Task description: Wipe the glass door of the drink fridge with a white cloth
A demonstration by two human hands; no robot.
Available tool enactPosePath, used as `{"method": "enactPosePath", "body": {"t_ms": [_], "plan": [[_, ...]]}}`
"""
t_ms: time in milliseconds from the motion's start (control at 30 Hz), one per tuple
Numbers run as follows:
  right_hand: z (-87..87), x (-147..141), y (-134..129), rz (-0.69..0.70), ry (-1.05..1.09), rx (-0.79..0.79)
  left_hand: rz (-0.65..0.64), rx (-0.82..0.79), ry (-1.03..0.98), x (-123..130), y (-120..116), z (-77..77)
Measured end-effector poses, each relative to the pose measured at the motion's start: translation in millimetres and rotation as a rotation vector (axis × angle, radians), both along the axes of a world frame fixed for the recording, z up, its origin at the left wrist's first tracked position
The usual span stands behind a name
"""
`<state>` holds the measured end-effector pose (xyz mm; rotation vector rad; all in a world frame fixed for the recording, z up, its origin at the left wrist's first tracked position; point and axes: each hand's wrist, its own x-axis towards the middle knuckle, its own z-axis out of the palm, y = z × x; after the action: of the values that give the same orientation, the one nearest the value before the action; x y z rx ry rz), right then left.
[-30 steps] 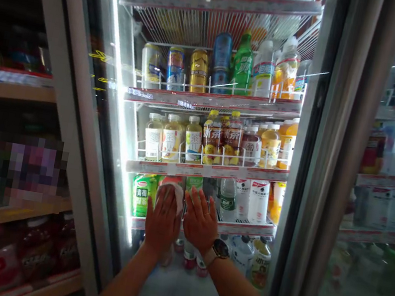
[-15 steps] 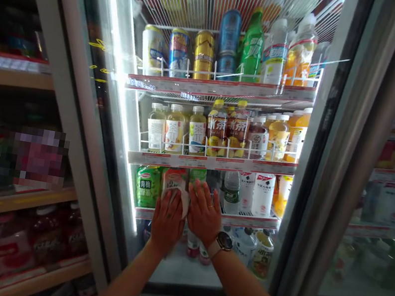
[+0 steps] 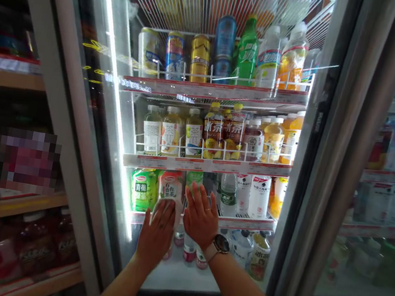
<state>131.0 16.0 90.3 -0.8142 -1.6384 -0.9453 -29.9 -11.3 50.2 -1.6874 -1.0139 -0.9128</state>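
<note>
The left hand (image 3: 155,239) lies spread over a white cloth (image 3: 174,210) against the glass fridge door (image 3: 175,278), the right hand (image 3: 200,219) flat beside it, no stretch of glass looking different.

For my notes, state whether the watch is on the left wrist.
No, the watch is on the right wrist; the left wrist is bare.

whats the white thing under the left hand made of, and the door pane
The white wipe looks like soft cloth or thick paper, matte and slightly creased around the left hand; the look doesn't settle which. The door pane looks like clear glass, smooth and glossy, with bright reflected glare.
</note>
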Motion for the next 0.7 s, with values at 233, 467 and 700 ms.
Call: {"method": "enactPosePath", "body": {"t_ms": [233,467,700], "plan": [[0.0,2.7,-1.1,0.020,-0.018,0.003,0.011,0.095,-0.176,14.1,15.7,99.7],[-0.9,0.9,-1.7,0.016,-0.004,0.002,0.027,0.104,-0.123,-9.1,9.3,43.4],[1.0,2.0,-4.0,0.027,-0.012,-0.003,0.063,0.069,-0.034,-38.3,-2.8,-29.5]]}}
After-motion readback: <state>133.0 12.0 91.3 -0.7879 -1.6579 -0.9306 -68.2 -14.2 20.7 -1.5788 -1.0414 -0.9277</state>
